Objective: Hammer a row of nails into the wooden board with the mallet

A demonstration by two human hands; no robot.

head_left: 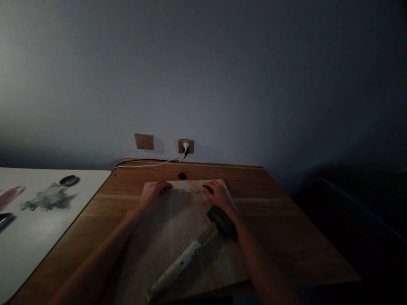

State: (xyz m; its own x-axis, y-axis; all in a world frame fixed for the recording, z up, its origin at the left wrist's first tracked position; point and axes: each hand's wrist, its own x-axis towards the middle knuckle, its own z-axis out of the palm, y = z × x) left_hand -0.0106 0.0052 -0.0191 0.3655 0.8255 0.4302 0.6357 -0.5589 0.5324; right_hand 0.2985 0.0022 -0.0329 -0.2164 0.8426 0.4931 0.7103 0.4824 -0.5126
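Note:
Both hands rest at the far end of a pale wooden board (168, 245). My left hand (156, 195) is at the board's far left, its fingers pinched together. Across from it, my right hand (217, 194) is pinched too, at the far right. Between them several small shiny metal pieces, which look like nails (193, 190), stand in a row; a faint thin line seems to run along them. What the fingertips hold is too small and dark to make out. A hammer (178, 265) with a black head and pale wrapped handle lies across the board, its head beside my right forearm.
The board lies on a brown wooden table (273, 237). To the left, a white table (28, 250) holds a crumpled translucent sheet (51, 197), a dark oval object (69, 181) and a phone-like object (4, 220). Cables (149, 164) run to a wall socket (190, 146).

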